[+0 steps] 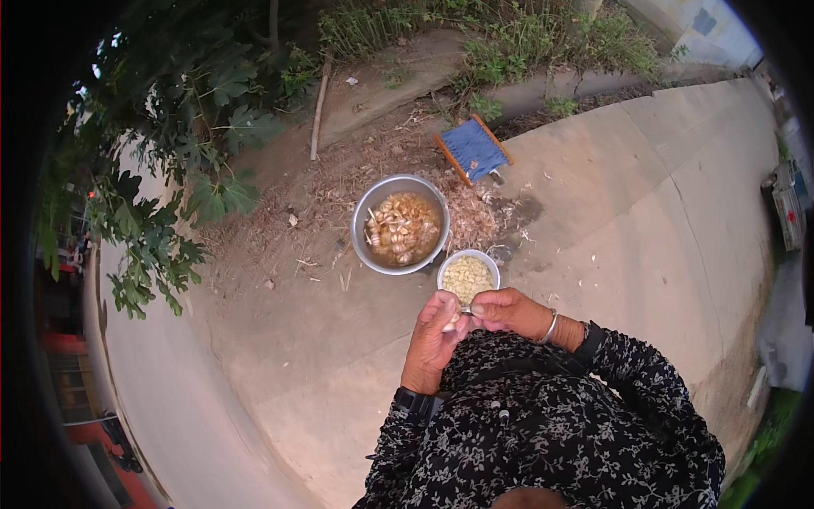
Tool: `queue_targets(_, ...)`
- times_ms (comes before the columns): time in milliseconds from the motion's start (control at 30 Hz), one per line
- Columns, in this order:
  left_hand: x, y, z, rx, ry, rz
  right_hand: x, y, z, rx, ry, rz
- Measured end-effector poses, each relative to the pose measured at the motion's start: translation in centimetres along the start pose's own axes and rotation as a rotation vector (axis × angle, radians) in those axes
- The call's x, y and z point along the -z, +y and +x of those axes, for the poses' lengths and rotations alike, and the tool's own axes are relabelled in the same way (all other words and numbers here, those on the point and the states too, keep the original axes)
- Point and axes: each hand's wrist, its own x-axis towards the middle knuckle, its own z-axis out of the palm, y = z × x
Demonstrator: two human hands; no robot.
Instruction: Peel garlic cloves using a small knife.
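My left hand (430, 340) holds a piece of garlic (452, 322) between thumb and fingers. Pinched in my right hand (509, 310) is a small metal tool (466, 310), mostly hidden by the fingers. The two hands meet just in front of my body, at the near rim of a small metal bowl (497, 272). Peeled garlic cloves (467, 278) fill much of that bowl. Behind it to the left stands a larger metal basin (357, 238) with unpeeled garlic bulbs and cloves (404, 226) in brownish water.
A folding stool (474, 149) with a blue woven seat stands beyond the bowls. Garlic skins (470, 219) lie heaped beside the basin. Leafy branches (222, 133) overhang the left, and a wooden stick (320, 111) lies near weeds. Concrete paving (610, 203) stretches right.
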Motion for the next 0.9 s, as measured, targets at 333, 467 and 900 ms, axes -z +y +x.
queue_targets(333, -2.2, -3.2, 3.0, 0.056, 0.008, 0.052, 3.6, 1.7, -2.8, 0.189, 0.201, 0.225)
queue_targets(467, -3.3, -4.5, 4.5, -0.007, -0.054, 0.422, 6.2, 1.5, -4.5, 0.200, 0.117, 0.449)
queue_targets(900, -0.5, -7.2, 10.4, -0.175, -0.021, 1.205, 22.6, 11.7, -12.6, -0.427, 0.906, -1.432)
